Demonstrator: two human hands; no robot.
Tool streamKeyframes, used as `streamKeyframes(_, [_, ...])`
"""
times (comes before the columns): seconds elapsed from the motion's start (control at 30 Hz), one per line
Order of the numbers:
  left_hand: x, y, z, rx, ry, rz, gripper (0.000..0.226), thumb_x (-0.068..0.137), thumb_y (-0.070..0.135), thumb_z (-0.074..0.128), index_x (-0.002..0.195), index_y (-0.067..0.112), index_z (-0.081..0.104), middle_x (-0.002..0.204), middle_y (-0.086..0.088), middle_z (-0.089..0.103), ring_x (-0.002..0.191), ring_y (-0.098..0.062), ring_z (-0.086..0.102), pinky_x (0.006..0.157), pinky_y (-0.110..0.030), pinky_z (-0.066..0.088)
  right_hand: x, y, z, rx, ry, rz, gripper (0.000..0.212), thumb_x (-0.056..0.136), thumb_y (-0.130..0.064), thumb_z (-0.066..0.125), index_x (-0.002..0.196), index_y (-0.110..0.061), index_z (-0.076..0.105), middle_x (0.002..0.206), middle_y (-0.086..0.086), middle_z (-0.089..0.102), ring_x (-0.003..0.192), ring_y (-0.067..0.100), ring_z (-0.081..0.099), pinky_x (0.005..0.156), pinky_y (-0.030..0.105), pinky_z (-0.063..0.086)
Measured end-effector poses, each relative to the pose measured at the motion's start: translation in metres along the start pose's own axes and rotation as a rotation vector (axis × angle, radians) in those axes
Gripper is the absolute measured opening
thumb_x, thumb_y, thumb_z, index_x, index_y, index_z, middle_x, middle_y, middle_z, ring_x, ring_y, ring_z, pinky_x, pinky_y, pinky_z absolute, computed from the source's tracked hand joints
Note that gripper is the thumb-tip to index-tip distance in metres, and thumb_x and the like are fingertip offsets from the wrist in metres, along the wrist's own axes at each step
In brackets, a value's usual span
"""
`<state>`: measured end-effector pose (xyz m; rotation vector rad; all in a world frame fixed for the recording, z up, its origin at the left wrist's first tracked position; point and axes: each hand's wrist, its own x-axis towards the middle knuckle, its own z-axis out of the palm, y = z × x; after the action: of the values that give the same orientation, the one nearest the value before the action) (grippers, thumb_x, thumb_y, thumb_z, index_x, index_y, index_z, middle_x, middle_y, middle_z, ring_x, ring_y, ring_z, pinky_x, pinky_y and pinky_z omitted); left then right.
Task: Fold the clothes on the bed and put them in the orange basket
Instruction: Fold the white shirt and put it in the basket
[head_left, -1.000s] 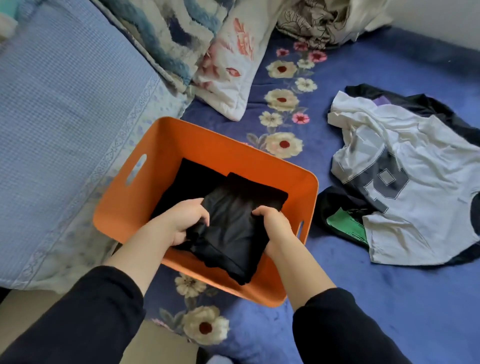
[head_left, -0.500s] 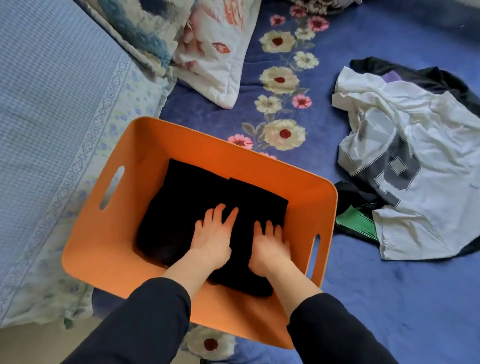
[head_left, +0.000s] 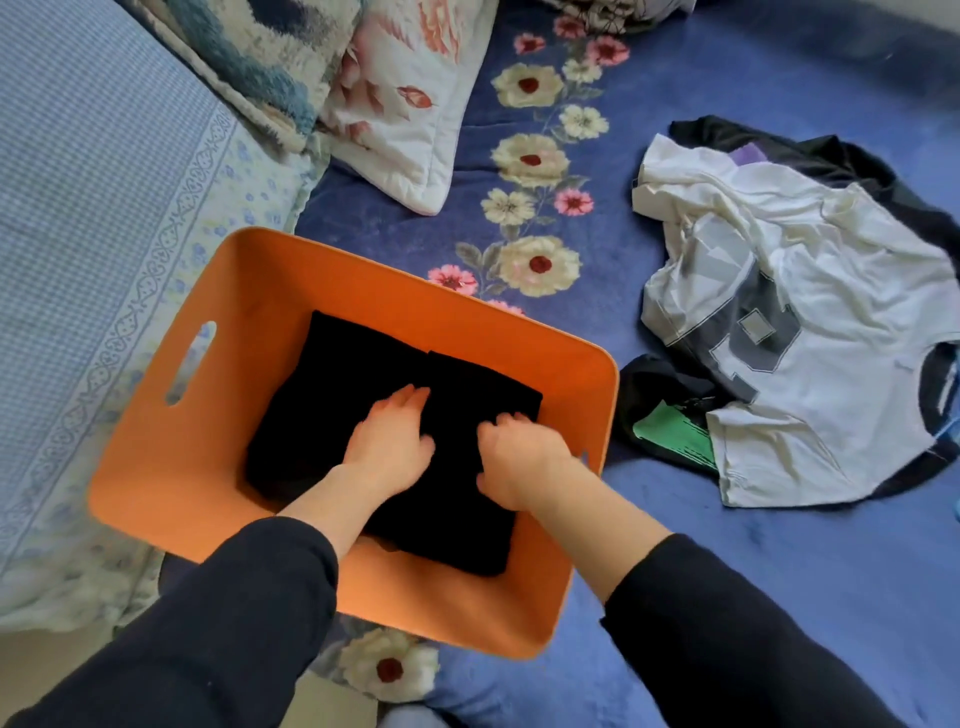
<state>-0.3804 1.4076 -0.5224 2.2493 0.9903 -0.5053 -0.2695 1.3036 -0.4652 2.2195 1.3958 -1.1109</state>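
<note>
The orange basket sits on the bed in front of me. Inside it lie two folded black garments, one on the left and one on the right partly overlapping it. My left hand rests on the seam between the two garments, fingers fairly straight and palm down. My right hand is over the right garment with fingers bent, slightly blurred. To the right on the bed lies an unfolded white T-shirt with a grey print, on top of black clothing with a green patch.
A blue floral blanket covers the bed. A light blue checked quilt lies to the left of the basket. Pillows sit behind the basket at the top.
The black garment was lowered from the basket's front rim into the basket. Both hands let go and pressed it flat; now the right hand's fingers have curled and both hands have drawn slightly back.
</note>
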Motion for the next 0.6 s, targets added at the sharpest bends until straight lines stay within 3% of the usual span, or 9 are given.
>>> streamKeyframes(0.07, [-0.011, 0.019, -0.018, -0.140, 0.260, 0.002, 0.052, 0.089, 0.016, 0.054, 0.140, 0.015, 0.045, 0.143, -0.007, 0.045, 0.130, -0.027, 0.043, 0.107, -0.040, 0.039, -0.025, 0.012, -0.029, 0.069, 0.215, -0.143, 0.034, 0.094, -0.023, 0.052, 0.125, -0.009, 0.050, 0.123, 0.011, 0.051, 0.117, 0.031, 0.048, 0.087, 0.039, 0.046])
streamKeyframes(0.13, [-0.021, 0.046, -0.039, -0.184, 0.483, 0.045, 0.041, 0.087, 0.010, 0.055, 0.128, 0.013, 0.054, 0.134, -0.006, 0.049, 0.125, -0.025, 0.044, 0.103, -0.033, 0.037, -0.055, 0.034, -0.051, 0.171, 0.421, -0.224, 0.028, 0.093, -0.018, 0.050, 0.118, -0.009, 0.056, 0.114, 0.009, 0.056, 0.109, 0.029, 0.051, 0.083, 0.040, 0.047])
streamKeyframes(0.2, [-0.030, 0.076, -0.059, -0.195, 0.649, 0.101, 0.036, 0.084, 0.004, 0.056, 0.118, 0.013, 0.060, 0.129, -0.006, 0.049, 0.121, -0.023, 0.042, 0.099, -0.025, 0.032, -0.082, 0.063, -0.063, 0.274, 0.585, -0.209, 0.029, 0.092, -0.015, 0.050, 0.119, -0.009, 0.059, 0.115, 0.007, 0.059, 0.110, 0.026, 0.052, 0.086, 0.038, 0.046])
streamKeyframes(0.3, [-0.039, 0.131, -0.065, -0.166, 0.764, 0.210, 0.031, 0.078, -0.002, 0.055, 0.106, 0.008, 0.064, 0.123, -0.012, 0.051, 0.116, -0.028, 0.042, 0.100, -0.031, 0.031, -0.116, 0.122, -0.056, 0.474, 0.736, -0.103, 0.025, 0.089, -0.012, 0.055, 0.111, -0.008, 0.065, 0.108, 0.007, 0.066, 0.102, 0.024, 0.059, 0.087, 0.037, 0.047])
streamKeyframes(0.4, [-0.038, 0.201, -0.039, -0.105, 0.701, 0.288, 0.032, 0.075, -0.003, 0.055, 0.105, 0.004, 0.063, 0.124, -0.016, 0.052, 0.118, -0.035, 0.042, 0.103, -0.043, 0.035, -0.136, 0.190, -0.029, 0.617, 0.726, 0.062, 0.017, 0.082, -0.010, 0.056, 0.095, -0.011, 0.066, 0.091, 0.004, 0.069, 0.088, 0.025, 0.062, 0.080, 0.037, 0.050])
streamKeyframes(0.47, [-0.037, 0.244, -0.006, -0.063, 0.593, 0.338, 0.034, 0.075, -0.002, 0.055, 0.107, 0.004, 0.063, 0.131, -0.016, 0.050, 0.125, -0.034, 0.039, 0.106, -0.041, 0.033, -0.146, 0.233, -0.004, 0.632, 0.668, 0.141, 0.014, 0.083, -0.012, 0.055, 0.093, -0.013, 0.064, 0.090, 0.002, 0.066, 0.088, 0.024, 0.058, 0.079, 0.034, 0.047])
streamKeyframes(0.6, [-0.031, 0.331, 0.091, 0.045, 0.374, 0.316, 0.037, 0.080, 0.006, 0.053, 0.116, 0.013, 0.060, 0.144, -0.006, 0.040, 0.136, -0.023, 0.030, 0.105, -0.036, 0.032, -0.176, 0.339, 0.065, 0.622, 0.511, 0.287, 0.031, 0.088, -0.020, 0.053, 0.118, -0.015, 0.061, 0.117, 0.003, 0.062, 0.110, 0.023, 0.057, 0.090, 0.033, 0.046])
